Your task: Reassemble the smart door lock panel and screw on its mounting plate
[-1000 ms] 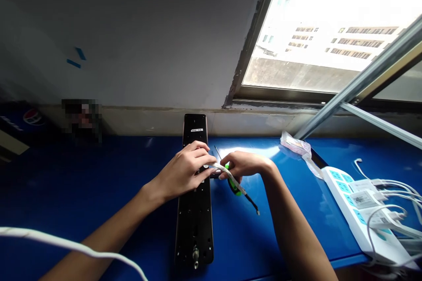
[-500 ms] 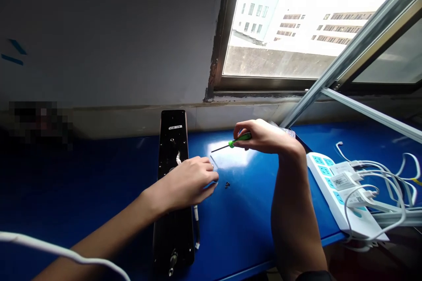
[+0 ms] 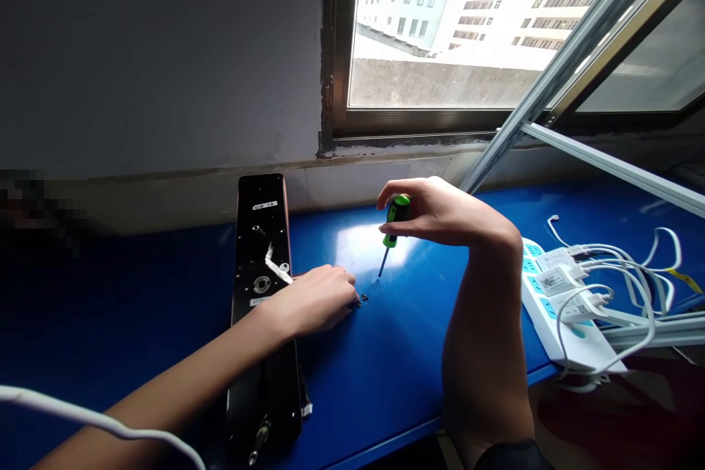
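Note:
My right hand [image 3: 440, 211] holds a green-and-black screwdriver [image 3: 399, 208] by its handle between thumb and fingers. Its shaft slants down, the tip close to the blue tabletop. My left hand [image 3: 322, 294] is low over the table with curled fingers beside a few small dark screws [image 3: 364, 297]; whatever its fingertips may pinch is hidden. Under the left forearm lies a long black panel [image 3: 275, 389], with metal fittings and a white-wrapped cable [image 3: 277, 268] running from it toward the left hand.
To the right, a white power strip [image 3: 584, 356] carries several plugged adapters and tangled white cables. A metal frame bar [image 3: 556, 51] slants up in front of the window. The wall stands behind the blue table [image 3: 380, 382], and a white cable [image 3: 104, 422] crosses the lower left.
The screwdriver has swung from nearly level to steeply downward in my right hand. My left hand has moved to the screws. The whole view has shifted a little.

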`<state>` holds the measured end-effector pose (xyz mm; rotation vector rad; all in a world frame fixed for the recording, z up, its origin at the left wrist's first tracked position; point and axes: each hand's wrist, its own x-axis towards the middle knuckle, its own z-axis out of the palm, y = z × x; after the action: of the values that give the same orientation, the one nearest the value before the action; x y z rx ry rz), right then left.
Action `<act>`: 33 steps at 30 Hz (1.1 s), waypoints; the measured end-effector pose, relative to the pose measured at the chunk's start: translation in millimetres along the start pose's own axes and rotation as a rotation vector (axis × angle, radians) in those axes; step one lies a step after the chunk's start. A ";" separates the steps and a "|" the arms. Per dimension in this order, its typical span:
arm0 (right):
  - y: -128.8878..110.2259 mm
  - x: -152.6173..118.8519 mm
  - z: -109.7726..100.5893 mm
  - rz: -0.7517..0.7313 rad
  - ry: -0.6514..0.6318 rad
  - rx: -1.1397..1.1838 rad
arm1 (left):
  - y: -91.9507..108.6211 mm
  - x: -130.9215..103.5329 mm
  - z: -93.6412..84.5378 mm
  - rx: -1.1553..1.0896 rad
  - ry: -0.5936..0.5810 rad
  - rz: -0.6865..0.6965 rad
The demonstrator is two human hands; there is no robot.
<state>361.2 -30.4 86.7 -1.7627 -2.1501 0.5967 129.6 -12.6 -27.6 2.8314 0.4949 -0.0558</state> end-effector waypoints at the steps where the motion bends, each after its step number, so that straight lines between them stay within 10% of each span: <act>1: -0.8 -1.4 -0.9 0.004 -0.013 -0.004 | -0.7 -0.6 -0.3 0.000 -0.008 -0.003; 33: -20.1 9.2 12.3 -0.218 -0.138 0.014 | -10.7 -8.0 7.4 0.040 0.038 0.008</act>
<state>336.2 -26.3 85.6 -1.4919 -2.3835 0.6922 118.5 -7.5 -36.8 2.8787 0.4961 -0.0103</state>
